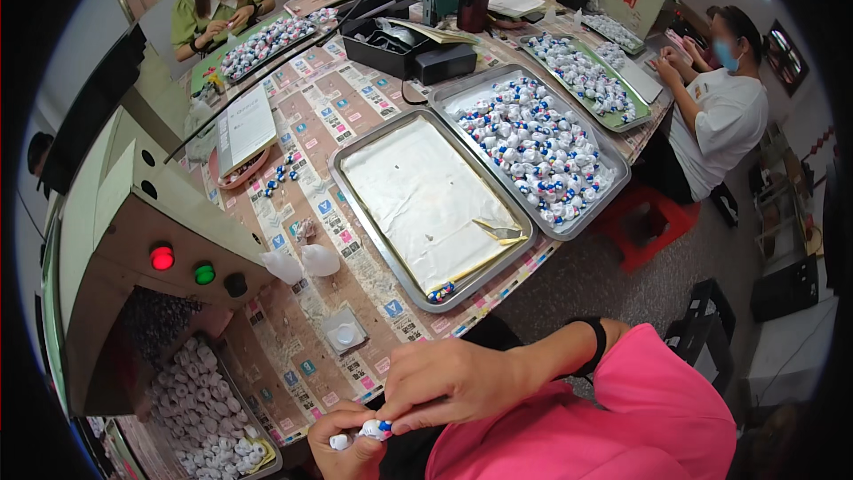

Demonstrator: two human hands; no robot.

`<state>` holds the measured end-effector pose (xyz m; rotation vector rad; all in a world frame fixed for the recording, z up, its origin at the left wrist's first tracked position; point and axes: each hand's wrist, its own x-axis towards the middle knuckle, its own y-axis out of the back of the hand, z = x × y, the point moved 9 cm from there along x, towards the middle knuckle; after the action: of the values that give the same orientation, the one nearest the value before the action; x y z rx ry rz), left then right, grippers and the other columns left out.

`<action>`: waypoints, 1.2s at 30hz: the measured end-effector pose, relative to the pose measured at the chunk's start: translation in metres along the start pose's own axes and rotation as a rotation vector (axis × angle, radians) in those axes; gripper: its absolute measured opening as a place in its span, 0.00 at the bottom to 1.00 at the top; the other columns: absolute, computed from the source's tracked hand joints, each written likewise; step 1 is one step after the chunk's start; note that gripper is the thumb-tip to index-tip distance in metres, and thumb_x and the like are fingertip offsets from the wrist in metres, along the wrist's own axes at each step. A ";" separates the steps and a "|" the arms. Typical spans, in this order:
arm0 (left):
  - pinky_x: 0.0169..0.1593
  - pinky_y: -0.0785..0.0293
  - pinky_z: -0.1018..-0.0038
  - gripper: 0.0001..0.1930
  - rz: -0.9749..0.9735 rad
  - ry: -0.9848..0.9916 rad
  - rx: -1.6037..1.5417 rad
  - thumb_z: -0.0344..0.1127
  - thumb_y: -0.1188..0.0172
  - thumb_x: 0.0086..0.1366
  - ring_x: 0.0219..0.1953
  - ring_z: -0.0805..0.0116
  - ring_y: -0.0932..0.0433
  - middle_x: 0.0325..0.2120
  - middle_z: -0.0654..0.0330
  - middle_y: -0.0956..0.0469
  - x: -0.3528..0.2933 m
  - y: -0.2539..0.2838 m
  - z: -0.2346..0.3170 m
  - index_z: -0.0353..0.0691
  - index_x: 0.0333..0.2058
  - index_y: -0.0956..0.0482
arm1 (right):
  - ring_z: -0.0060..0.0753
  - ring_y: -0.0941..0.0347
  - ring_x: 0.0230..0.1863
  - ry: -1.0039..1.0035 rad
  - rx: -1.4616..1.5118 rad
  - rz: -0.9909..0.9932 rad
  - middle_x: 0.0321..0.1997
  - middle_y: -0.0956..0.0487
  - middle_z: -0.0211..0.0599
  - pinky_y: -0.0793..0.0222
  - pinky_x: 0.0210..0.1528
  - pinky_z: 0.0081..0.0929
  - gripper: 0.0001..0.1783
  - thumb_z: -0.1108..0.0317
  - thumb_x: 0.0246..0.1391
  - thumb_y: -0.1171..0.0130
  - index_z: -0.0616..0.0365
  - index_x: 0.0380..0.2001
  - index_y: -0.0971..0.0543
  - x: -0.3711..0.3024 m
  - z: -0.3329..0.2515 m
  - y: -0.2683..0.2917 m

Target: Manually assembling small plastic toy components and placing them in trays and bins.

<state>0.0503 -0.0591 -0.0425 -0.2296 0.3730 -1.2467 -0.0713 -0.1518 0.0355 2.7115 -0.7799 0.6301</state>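
Well, my left fingers (pixel 364 452) gripped a small white-and-blue figurine (pixel 373 429), and my right fingers (pixel 423 415) pinched its blue end beside the desk (pixel 306 364).

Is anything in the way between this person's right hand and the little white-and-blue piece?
Nothing visible: the right hand touches the white-and-blue piece held in the left hand.

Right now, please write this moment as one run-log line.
left hand: holds white-blue piece | right hand: on its blue end | red lamp: lit
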 end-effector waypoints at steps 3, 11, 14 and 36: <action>0.25 0.38 0.86 0.14 -0.064 0.045 -0.012 0.35 0.34 0.56 0.25 0.78 0.31 0.34 0.59 0.27 0.010 -0.013 -0.006 0.31 0.37 0.23 | 0.39 0.30 0.34 -0.013 -0.030 -0.032 0.27 0.25 0.35 0.35 0.37 0.32 0.08 0.68 0.47 0.36 0.58 0.32 0.21 0.001 0.001 0.007; 0.12 0.44 0.85 0.18 0.034 0.338 -0.653 0.48 0.52 0.69 0.17 0.76 0.38 0.20 0.63 0.35 0.018 0.000 -0.044 0.36 0.42 0.28 | 0.33 0.25 0.34 -0.278 -0.666 0.446 0.32 0.21 0.35 0.31 0.40 0.29 0.09 0.70 0.44 0.34 0.58 0.32 0.19 -0.034 0.013 0.136; 0.20 0.39 0.83 0.16 0.012 0.397 -0.818 0.40 0.49 0.66 0.28 0.72 0.35 0.27 0.61 0.35 0.013 0.001 -0.032 0.34 0.44 0.30 | 0.39 0.27 0.35 -0.329 -1.141 0.777 0.30 0.22 0.38 0.32 0.41 0.32 0.10 0.73 0.41 0.36 0.60 0.31 0.21 -0.082 0.004 0.236; 0.36 0.26 0.74 0.12 0.106 0.314 -0.688 0.27 0.47 0.65 0.39 0.69 0.26 0.44 0.53 0.28 -0.003 0.019 -0.054 0.37 0.47 0.30 | 0.44 0.28 0.37 -0.415 -0.914 -0.025 0.33 0.23 0.40 0.32 0.41 0.35 0.10 0.68 0.46 0.38 0.59 0.33 0.21 -0.038 0.087 0.098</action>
<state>0.0444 -0.0485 -0.0983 -0.5927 1.0727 -1.0129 -0.1247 -0.2462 -0.0471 1.9813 -0.8416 -0.2802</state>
